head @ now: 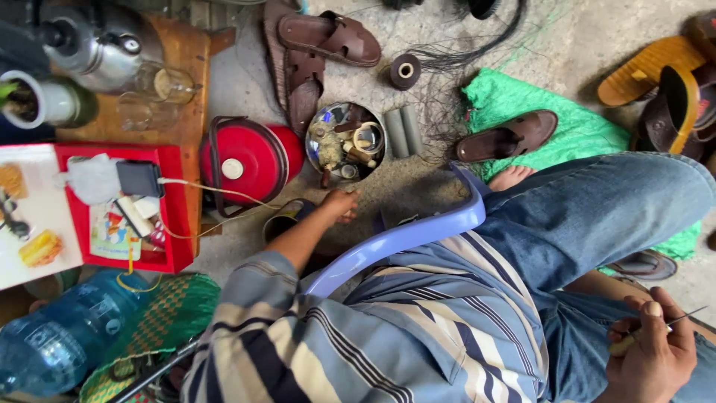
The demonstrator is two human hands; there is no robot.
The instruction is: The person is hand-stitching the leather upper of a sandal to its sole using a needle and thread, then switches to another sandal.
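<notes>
L hand (339,205) near metal bowl (345,142), R hand (652,351) – awl (656,327)

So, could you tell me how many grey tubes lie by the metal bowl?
2: one grey tube beside the metal bowl's right side, the other next to it; none seem hidden.

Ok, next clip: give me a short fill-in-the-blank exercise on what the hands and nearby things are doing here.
1. The left hand reaches down toward the round metal ____ of odds and ends on the floor.
2. The right hand holds a thin pointed ____ with a pale handle.
3. A brown sandal lies on a ____ cloth.
4. The person sits on a pale purple plastic ____.

Missing words: tin; tool; green; chair
</notes>
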